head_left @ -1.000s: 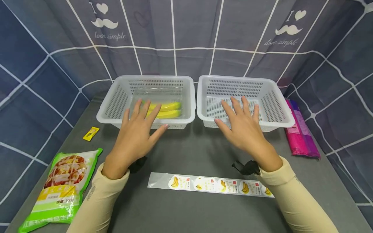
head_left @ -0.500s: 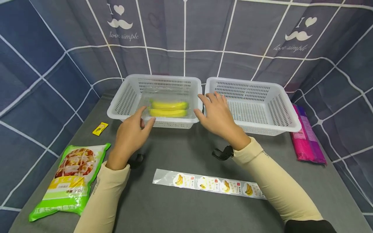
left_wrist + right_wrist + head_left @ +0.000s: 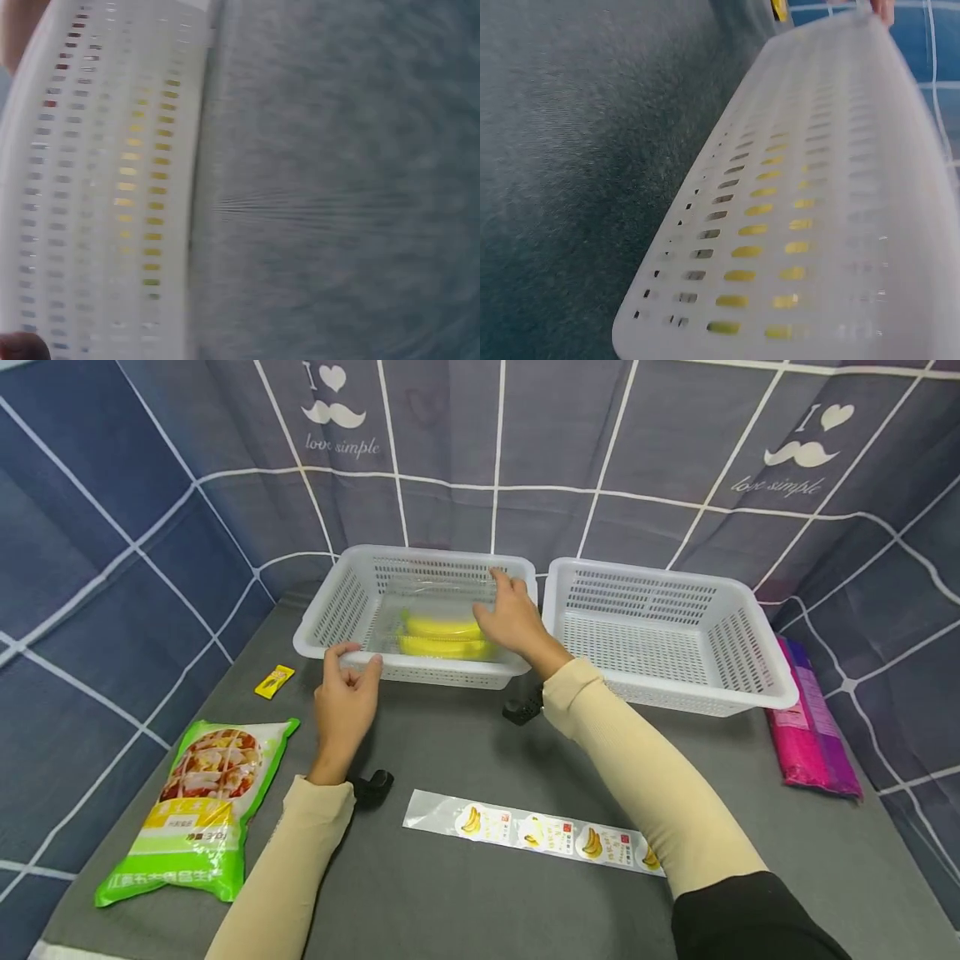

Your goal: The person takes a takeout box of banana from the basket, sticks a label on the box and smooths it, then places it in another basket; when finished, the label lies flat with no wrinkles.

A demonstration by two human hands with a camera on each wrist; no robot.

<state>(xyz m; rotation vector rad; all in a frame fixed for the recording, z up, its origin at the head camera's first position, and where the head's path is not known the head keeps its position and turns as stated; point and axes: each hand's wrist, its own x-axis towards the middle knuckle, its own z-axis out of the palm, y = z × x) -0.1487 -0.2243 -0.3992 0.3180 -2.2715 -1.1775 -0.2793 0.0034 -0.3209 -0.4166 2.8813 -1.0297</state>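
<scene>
In the head view, a clear plastic pack of yellow bananas (image 3: 442, 637) lies inside the left white basket (image 3: 442, 675). My left hand (image 3: 347, 697) is at this basket's front left rim, index finger and thumb apart, fingers slightly bent. In the right wrist view, its fingertips (image 3: 885, 10) show at the far end of the rim. My right hand (image 3: 513, 622) reaches over the basket's right end beside the pack, thumb and fingers spread. Neither hand visibly grips anything. Bananas show through the slots of the basket wall (image 3: 97, 262) in the left wrist view.
A second white basket (image 3: 675, 697) stands to the right, a pink and purple packet (image 3: 813, 735) beside it. A strip of banana stickers (image 3: 536, 833) lies in front. On the left are a green food bag (image 3: 202, 810) and a small yellow sachet (image 3: 274, 682).
My right hand has moved left, from over the right basket to the left basket's right end. My left hand has drawn back from above the bananas to the front left rim.
</scene>
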